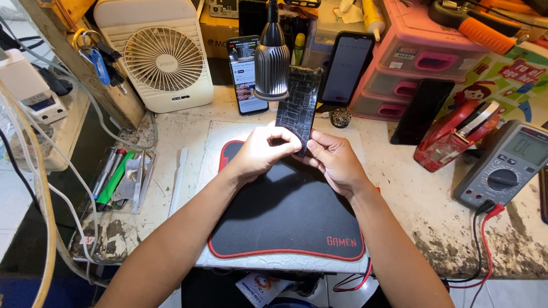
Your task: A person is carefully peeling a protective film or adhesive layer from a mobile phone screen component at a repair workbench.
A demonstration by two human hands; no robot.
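Crowding the cracked phone (299, 100): lamp (272, 57) (touching?), fan (164, 57).

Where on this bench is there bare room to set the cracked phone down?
The black mat below both hands is bare. A bare strip of bench lies between the mat and the grey multimeter. The back edge is crowded: fan, lamp, propped phones, pink drawers.

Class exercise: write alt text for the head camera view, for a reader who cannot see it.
Two bare hands, left hand and right hand, hold up a phone with a cracked screen over a black mouse pad under a lamp. A white fan stands left, a multimeter right.
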